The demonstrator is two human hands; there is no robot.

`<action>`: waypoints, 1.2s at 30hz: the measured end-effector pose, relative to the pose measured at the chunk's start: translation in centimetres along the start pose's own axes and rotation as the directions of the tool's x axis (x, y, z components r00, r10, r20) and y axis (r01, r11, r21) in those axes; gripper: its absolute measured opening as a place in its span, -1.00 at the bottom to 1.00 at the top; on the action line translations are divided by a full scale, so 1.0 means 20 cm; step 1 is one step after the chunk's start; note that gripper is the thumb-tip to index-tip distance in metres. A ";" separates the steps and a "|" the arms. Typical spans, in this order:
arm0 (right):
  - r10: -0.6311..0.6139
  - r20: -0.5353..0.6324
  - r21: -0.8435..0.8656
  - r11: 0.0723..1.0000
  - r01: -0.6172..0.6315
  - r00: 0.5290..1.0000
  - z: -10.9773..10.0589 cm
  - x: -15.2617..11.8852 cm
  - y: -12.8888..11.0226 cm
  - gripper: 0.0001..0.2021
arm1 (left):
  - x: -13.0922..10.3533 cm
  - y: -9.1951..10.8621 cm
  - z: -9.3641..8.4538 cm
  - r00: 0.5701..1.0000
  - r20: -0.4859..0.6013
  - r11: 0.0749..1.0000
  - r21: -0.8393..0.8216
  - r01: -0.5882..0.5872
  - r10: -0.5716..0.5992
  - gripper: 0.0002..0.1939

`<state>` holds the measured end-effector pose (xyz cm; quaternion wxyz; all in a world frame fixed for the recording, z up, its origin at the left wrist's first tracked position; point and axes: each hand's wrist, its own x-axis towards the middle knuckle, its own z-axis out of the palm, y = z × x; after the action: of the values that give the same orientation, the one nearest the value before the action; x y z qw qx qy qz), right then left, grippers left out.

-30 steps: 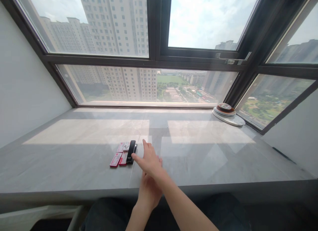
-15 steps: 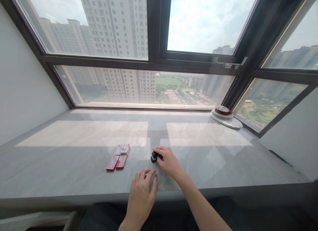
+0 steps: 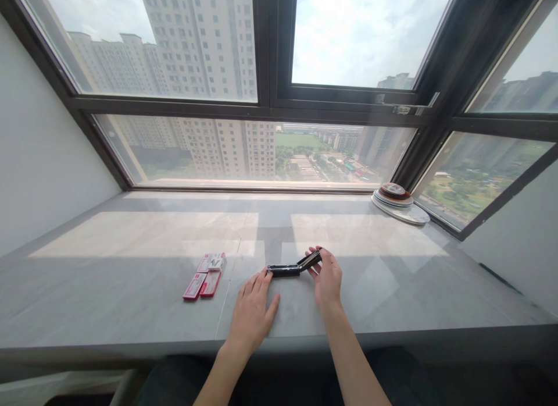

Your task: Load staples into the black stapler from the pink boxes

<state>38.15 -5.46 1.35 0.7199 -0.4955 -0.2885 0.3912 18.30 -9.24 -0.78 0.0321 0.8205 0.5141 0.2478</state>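
Left hand (image 3: 251, 309) flat, steadying the black stapler (image 3: 293, 266); right hand (image 3: 328, 275) grips its raised arm — hinge open gently, base pinned.

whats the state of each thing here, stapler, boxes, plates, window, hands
stapler: swung open, lying on the sill
staple boxes: flat on the sill, apart from the stapler
plates: stacked by the window corner
window: shut
left hand: fingertips at the stapler's left end
right hand: holding the raised right end
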 end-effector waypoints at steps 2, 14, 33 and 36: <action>0.118 -0.018 0.135 0.984 -0.114 0.993 -0.11 0.03 0.03 -0.54 | 0.00 -0.02 -0.01 1.000 -0.022 1.000 -0.009 0.006 -0.006 -0.55; 0.227 0.270 -0.590 0.807 -0.026 0.936 -0.45 -0.29 0.01 -0.60 | -0.25 -0.21 -0.14 0.932 -0.245 0.939 0.151 0.309 -0.267 -0.73; 0.141 0.419 -0.722 0.651 0.235 0.897 -0.19 -0.25 0.03 -0.68 | -0.03 0.01 -0.11 0.996 0.091 0.943 -0.333 0.016 0.015 -0.78; 0.145 0.405 -0.737 0.636 0.228 0.903 -0.18 -0.25 0.04 -0.65 | -0.04 0.01 -0.11 0.993 0.114 0.951 -0.310 0.014 0.023 -0.68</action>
<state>38.30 -11.26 -0.81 0.3665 -0.6489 -0.5893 0.3120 17.28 -10.51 0.86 0.1897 0.8196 0.4642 0.2771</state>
